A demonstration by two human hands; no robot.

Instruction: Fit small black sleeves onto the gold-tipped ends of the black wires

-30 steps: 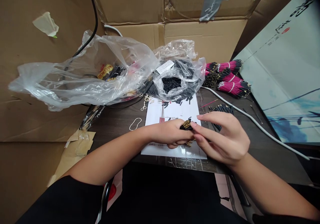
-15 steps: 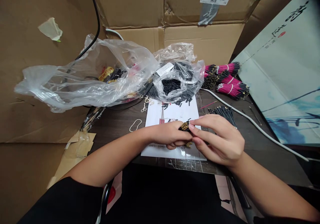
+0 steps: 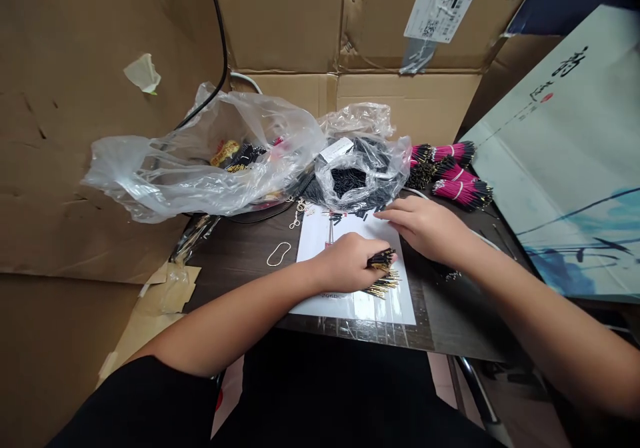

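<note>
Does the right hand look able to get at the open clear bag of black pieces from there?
Probably yes: the right hand sits just short of the clear bag, its fingers over the white sheet, with only a few loose black pieces between them.

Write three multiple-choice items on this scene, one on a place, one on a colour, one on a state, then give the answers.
1. Where does the rubber band lie?
A) on the white sheet
B) on the dark tabletop, left of the sheet
C) inside the clear plastic bag

2. What colour are the wire bundles at the right?
A) pink
B) green
C) blue

3. What is the left hand doing?
A) lying open and empty
B) holding the plastic bag
C) gripping a bunch of black-sleeved wires with gold pins

Answers:
1 B, the band sits on bare dark surface beyond the sheet's left edge.
2 A, their sleeves show bright pink.
3 C, the hand closes round the bunch, gold tips sticking out.
</note>
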